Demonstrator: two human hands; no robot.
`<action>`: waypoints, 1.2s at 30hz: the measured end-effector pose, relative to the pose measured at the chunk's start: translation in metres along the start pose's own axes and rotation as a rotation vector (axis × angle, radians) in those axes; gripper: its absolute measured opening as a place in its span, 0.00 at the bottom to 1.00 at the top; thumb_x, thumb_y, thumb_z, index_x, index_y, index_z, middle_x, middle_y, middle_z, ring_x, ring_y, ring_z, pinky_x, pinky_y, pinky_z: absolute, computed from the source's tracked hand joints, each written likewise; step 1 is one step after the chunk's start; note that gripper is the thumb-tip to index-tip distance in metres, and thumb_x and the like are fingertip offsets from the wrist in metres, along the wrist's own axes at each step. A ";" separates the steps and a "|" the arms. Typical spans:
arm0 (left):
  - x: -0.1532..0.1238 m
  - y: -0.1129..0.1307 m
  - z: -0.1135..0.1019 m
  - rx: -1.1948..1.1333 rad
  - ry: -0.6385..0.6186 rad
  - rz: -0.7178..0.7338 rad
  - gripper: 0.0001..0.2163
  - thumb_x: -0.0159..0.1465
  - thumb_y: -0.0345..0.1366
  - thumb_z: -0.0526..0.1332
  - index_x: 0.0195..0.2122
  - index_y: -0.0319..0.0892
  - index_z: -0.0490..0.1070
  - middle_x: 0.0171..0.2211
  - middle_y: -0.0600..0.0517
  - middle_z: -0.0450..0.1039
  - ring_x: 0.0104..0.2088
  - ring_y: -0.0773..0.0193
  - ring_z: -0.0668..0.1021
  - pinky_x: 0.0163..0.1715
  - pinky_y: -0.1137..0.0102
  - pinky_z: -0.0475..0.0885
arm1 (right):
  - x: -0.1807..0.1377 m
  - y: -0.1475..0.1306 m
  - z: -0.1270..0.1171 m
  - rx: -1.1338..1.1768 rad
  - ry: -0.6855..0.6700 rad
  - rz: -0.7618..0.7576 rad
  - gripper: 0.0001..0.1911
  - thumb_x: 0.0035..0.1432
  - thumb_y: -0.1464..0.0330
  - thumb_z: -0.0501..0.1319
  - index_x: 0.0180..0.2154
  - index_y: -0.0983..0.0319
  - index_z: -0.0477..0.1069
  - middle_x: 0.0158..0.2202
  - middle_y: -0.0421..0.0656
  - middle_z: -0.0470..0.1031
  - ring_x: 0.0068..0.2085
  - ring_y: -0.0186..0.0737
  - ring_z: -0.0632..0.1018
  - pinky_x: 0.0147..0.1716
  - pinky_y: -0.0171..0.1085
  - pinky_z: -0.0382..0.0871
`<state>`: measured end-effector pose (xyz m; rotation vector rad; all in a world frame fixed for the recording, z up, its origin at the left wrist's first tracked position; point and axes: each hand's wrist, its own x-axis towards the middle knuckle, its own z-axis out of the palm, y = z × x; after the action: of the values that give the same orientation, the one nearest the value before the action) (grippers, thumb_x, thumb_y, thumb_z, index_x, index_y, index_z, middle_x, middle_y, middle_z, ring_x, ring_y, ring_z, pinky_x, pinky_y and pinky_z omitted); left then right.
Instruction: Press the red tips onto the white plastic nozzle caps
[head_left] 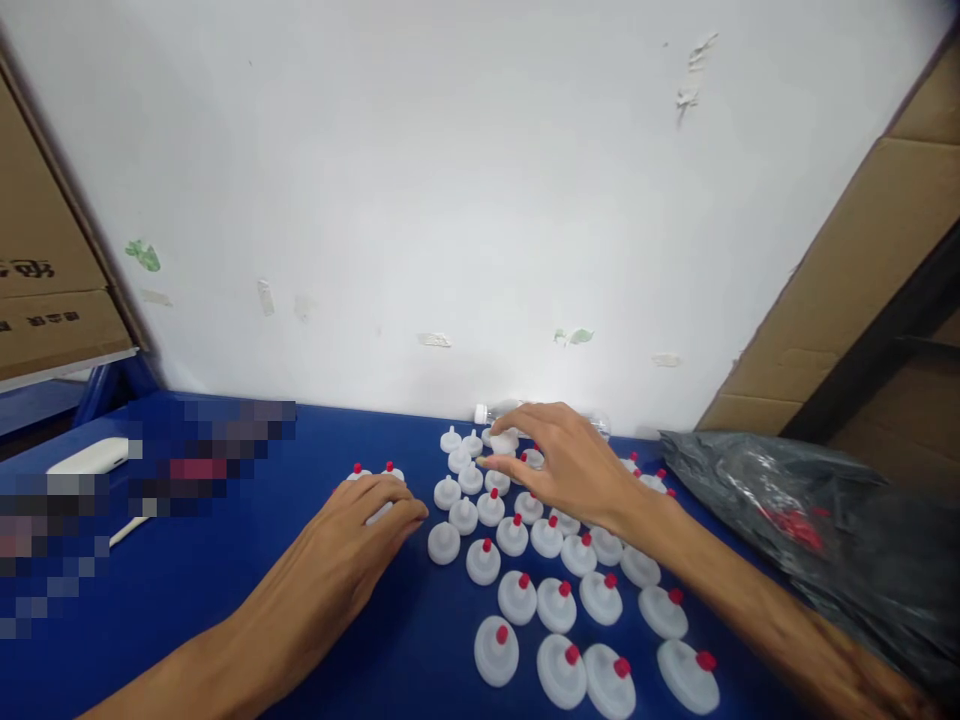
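Several white plastic caps with red tips (pixel 517 595) stand in rows on the blue table (pixel 225 600); a few at the far left of the rows, such as one cap (pixel 444 542), show no red tip. My right hand (pixel 570 465) reaches over the far rows, thumb and fingers pinching a white cap (pixel 504 442). My left hand (pixel 360 520) rests palm down on the table, covering a white cap (pixel 379 513), beside two red-tipped caps (pixel 373 472).
A black plastic bag (pixel 810 520) with red bits showing lies at the right. A clear bottle (pixel 495 411) lies against the white wall. Cardboard boxes (pixel 840 290) stand right and left. A white flat object (pixel 90 455) lies at the left.
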<state>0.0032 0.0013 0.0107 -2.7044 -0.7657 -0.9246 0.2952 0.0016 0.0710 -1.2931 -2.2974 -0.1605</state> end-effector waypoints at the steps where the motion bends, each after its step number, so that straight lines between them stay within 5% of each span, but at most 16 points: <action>1: 0.002 0.001 -0.003 -0.002 0.044 0.010 0.11 0.77 0.30 0.51 0.51 0.47 0.73 0.46 0.52 0.81 0.45 0.60 0.81 0.49 0.64 0.74 | 0.001 -0.003 -0.004 -0.002 0.032 0.016 0.19 0.69 0.52 0.65 0.48 0.61 0.77 0.46 0.47 0.82 0.46 0.49 0.82 0.49 0.50 0.73; 3: 0.005 0.003 -0.007 -0.014 0.103 0.009 0.10 0.78 0.30 0.52 0.50 0.47 0.72 0.45 0.52 0.83 0.44 0.62 0.83 0.48 0.66 0.75 | 0.001 -0.009 -0.010 0.007 0.056 0.015 0.16 0.67 0.55 0.68 0.47 0.60 0.77 0.46 0.45 0.81 0.40 0.45 0.81 0.40 0.45 0.74; 6: 0.005 0.004 -0.009 -0.014 0.170 -0.020 0.09 0.77 0.33 0.56 0.52 0.48 0.74 0.42 0.54 0.83 0.39 0.65 0.83 0.43 0.69 0.76 | -0.001 -0.022 -0.013 0.089 0.007 -0.091 0.09 0.73 0.64 0.62 0.52 0.57 0.75 0.51 0.44 0.80 0.45 0.42 0.82 0.45 0.43 0.75; 9: 0.005 0.004 -0.011 -0.011 0.242 -0.031 0.08 0.76 0.36 0.60 0.53 0.49 0.76 0.42 0.54 0.83 0.37 0.66 0.83 0.41 0.70 0.76 | -0.003 -0.038 -0.012 0.180 -0.084 -0.190 0.14 0.75 0.68 0.58 0.59 0.57 0.71 0.55 0.45 0.79 0.54 0.43 0.80 0.53 0.45 0.75; 14: 0.009 0.008 -0.020 -0.061 0.294 -0.007 0.05 0.75 0.36 0.62 0.49 0.48 0.76 0.39 0.56 0.85 0.35 0.65 0.84 0.38 0.70 0.78 | -0.007 -0.054 -0.011 0.207 -0.205 -0.177 0.23 0.71 0.68 0.63 0.65 0.56 0.63 0.57 0.45 0.79 0.52 0.45 0.81 0.48 0.44 0.77; 25: 0.009 0.008 -0.020 -0.107 0.319 -0.012 0.06 0.75 0.37 0.63 0.50 0.48 0.77 0.37 0.55 0.86 0.31 0.66 0.84 0.36 0.70 0.78 | -0.011 -0.060 -0.005 0.262 -0.154 -0.244 0.21 0.74 0.68 0.60 0.64 0.56 0.63 0.54 0.47 0.81 0.55 0.45 0.81 0.53 0.47 0.77; 31: 0.010 0.014 -0.021 -0.134 0.274 -0.031 0.10 0.78 0.35 0.56 0.39 0.47 0.74 0.27 0.58 0.77 0.23 0.69 0.75 0.26 0.73 0.71 | -0.012 -0.068 -0.002 0.243 -0.057 -0.393 0.06 0.76 0.73 0.54 0.52 0.61 0.66 0.48 0.45 0.81 0.50 0.41 0.81 0.53 0.43 0.76; 36: 0.009 0.024 -0.027 -0.365 0.177 -0.126 0.12 0.76 0.31 0.54 0.35 0.47 0.69 0.25 0.58 0.71 0.22 0.69 0.72 0.24 0.73 0.68 | -0.013 -0.071 -0.002 0.163 -0.111 -0.468 0.13 0.72 0.79 0.54 0.53 0.60 0.66 0.48 0.44 0.81 0.51 0.40 0.80 0.55 0.41 0.74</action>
<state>0.0079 -0.0239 0.0373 -2.8431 -0.8057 -1.4386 0.2428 -0.0478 0.0757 -0.6852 -2.6133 -0.0557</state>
